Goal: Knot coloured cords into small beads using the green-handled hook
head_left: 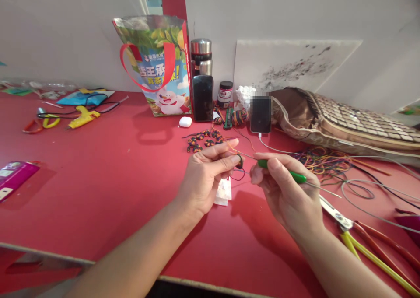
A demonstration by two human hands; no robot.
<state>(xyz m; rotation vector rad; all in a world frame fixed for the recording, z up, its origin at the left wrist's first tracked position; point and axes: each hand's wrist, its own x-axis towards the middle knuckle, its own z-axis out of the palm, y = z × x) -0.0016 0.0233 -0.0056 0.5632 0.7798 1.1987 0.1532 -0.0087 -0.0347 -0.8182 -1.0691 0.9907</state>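
Observation:
Between the thumb and fingers of my left hand [213,166] is a small dark crochet piece [240,161], partly hidden by the fingertips. Orange yarn [232,147] runs up over the left forefinger, and a dark reddish loop hangs below. My right hand [288,188] is closed around the green handle of a crochet hook [298,177]. Its thin metal shaft points left to the piece, and the tip is too small to make out there. Several multicoloured crocheted pieces [209,143] lie on the table just beyond my left hand.
On the red table [98,193], scissors [344,222] lie right of my right hand, near tangled yarn [323,161]. Behind stand a phone [202,99], a second phone [260,118] on a cable, a shopping bag [164,70] and a thermos [201,53]. A yellow glue gun [83,117] lies left.

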